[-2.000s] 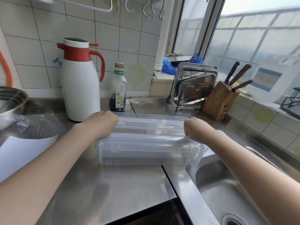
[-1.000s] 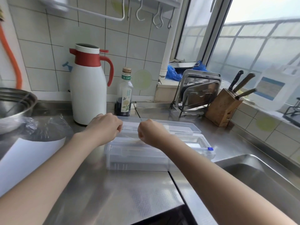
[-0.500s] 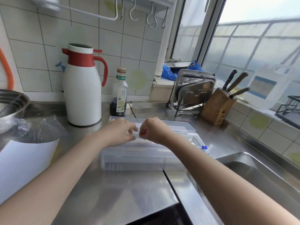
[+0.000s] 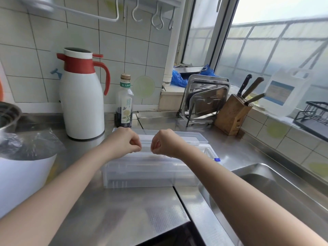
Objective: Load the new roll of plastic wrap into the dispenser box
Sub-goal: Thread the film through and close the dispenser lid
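A clear plastic dispenser box (image 4: pixel 142 176) lies lengthwise on the steel counter. Its lid (image 4: pixel 195 137) is folded open toward the wall, and a small blue slider (image 4: pixel 217 159) sits at its right end. The roll of plastic wrap (image 4: pixel 138 166) shows only dimly through the clear front wall. My left hand (image 4: pixel 124 142) and my right hand (image 4: pixel 165 144) hover side by side over the middle of the box. Their fingertips are pinched a few centimetres apart. The film they pinch is transparent and barely visible.
A white and red thermos jug (image 4: pixel 81 103) and a dark sauce bottle (image 4: pixel 125 103) stand right behind the box. To the right are a steel tray rack (image 4: pixel 205 98), a knife block (image 4: pixel 232 114) and the sink (image 4: pixel 275 192). A metal bowl (image 4: pixel 7 114) and a plastic bag (image 4: pixel 26 144) sit left.
Both hands left the two ends of the box and came together over its middle, fingers pinching. In the last half second they drew slightly apart.
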